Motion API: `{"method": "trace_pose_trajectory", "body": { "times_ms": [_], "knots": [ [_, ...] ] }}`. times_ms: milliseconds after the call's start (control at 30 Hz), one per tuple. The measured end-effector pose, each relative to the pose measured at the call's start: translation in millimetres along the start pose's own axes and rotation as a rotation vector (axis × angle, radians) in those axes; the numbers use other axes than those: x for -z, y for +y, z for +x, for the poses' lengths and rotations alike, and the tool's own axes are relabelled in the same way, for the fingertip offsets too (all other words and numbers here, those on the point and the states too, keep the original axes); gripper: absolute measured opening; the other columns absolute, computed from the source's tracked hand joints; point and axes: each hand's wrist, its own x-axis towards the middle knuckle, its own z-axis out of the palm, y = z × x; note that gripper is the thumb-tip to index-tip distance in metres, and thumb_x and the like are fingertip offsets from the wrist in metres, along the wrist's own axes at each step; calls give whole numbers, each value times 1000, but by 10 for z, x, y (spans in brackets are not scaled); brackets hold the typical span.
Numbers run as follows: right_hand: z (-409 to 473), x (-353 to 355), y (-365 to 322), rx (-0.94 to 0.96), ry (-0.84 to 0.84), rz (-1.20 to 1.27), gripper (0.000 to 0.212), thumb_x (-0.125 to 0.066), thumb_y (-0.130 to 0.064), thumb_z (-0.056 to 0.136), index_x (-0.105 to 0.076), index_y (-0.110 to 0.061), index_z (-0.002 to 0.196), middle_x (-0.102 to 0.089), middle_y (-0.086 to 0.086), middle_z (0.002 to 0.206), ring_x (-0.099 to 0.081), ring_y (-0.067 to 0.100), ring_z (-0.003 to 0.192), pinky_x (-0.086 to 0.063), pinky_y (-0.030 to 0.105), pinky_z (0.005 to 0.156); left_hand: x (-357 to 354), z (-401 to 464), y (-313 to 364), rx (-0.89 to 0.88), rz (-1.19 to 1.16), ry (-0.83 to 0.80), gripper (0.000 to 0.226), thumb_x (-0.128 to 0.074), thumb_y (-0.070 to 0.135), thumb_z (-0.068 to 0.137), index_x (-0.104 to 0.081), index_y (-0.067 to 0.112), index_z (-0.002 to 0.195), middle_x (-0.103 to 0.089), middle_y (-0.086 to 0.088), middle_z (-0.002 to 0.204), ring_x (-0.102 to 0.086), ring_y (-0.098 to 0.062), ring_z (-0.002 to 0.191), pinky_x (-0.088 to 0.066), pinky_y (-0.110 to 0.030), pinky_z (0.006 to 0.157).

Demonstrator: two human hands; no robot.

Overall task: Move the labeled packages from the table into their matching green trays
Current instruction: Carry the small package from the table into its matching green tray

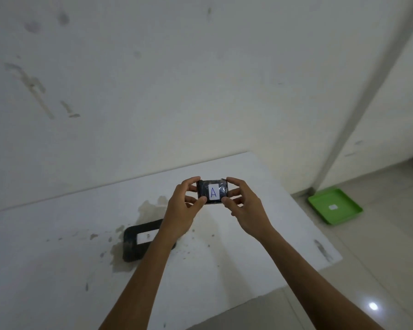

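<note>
Head view: right of the white table (248, 270), a green tray (320, 202) holds only a small label. Above the table, left hand (181, 210) and right hand (246, 210) pinch the black "A" package (204, 190); another black package (134, 248) lies on it.

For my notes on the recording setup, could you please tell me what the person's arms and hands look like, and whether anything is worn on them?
Both are bare: the left hand and right hand have no gloves, rings, watch or bands that I can see, and both forearms show no sleeves as far as the picture's bottom edge.
</note>
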Motion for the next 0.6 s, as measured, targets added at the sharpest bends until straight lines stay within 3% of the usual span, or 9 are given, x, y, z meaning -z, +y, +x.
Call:
{"method": "trace_pose_trajectory", "body": {
  "times_ms": [167,333,600],
  "knots": [
    [-115,1004,327,-33,88,-5,46,-65,-30,89,-48,-37,131,-67,-10,97,-65,11,77,-50,22,63,-979,122,396,-42,-40,-88,48,-65,25,88,-47,36,131,-57,4,122,-63,-15,86,-52,-11,65],
    [-189,1982,774,-94,166,-15,46,-66,-27,87,-50,-40,128,-66,-11,91,-66,17,77,-56,35,67,-2041,244,736,-57,-62,-165,47,-64,23,88,-48,34,132,-57,5,121,-62,-14,83,-48,-8,63],
    [187,3172,1410,-109,176,-55,47,-67,-22,88,-51,-30,132,-65,-12,89,-61,3,67,-52,27,64,-3352,759,967,-54,-75,-182,47,-66,23,87,-50,36,129,-58,5,117,-64,-19,80,-49,-13,67]
  ]
}}
